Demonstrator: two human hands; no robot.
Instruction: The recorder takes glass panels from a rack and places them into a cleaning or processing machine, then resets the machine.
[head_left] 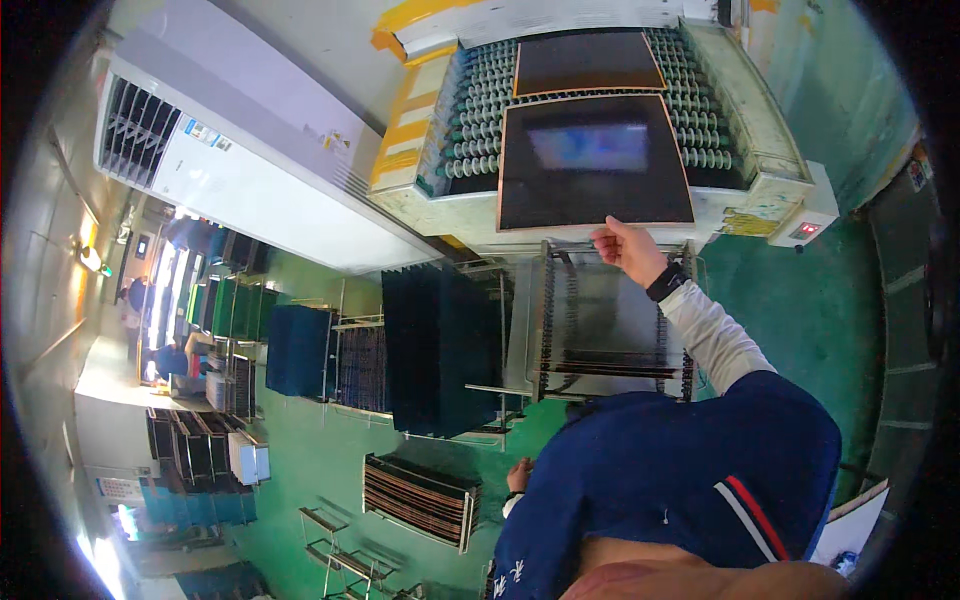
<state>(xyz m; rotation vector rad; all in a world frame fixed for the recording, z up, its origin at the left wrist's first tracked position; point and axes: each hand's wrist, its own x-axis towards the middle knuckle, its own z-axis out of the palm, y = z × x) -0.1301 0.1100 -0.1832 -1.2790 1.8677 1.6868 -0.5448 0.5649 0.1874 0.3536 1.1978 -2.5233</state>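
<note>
Copper-edged dark panel (600, 195) lies flat on the roller bed (475, 140) of a pale machine (780, 160), its near edge reaching out past the rollers toward the person. A bright bluish patch (590, 148) shows on its surface. Just beyond it, a second dark panel (590, 65) rests on the same rollers, with a narrow gap between the two.

The person's right hand (630, 248) is at the near edge of the first panel, its fingers curled and the space between thumb and fingers narrow. One fingertip overlaps the edge in this view; whether it touches or pinches the panel cannot be told. A black band (668, 282) circles the wrist, below a light sleeve (715, 330). The left hand (520, 475) hangs low beside the dark blue shirt (690, 450), well apart from the panel and partly hidden by the body; its grip cannot be made out.

Between the machine and the person stands a metal rack (545, 340) with toothed sides, a few thin plates (620, 368) lying across its lower part. To the left are a large dark stack (440, 345) and, lower on the green floor (310, 450), a frame of upright panels (420, 500). A small control box (815, 210) with a red display is fixed to the machine's right side.
</note>
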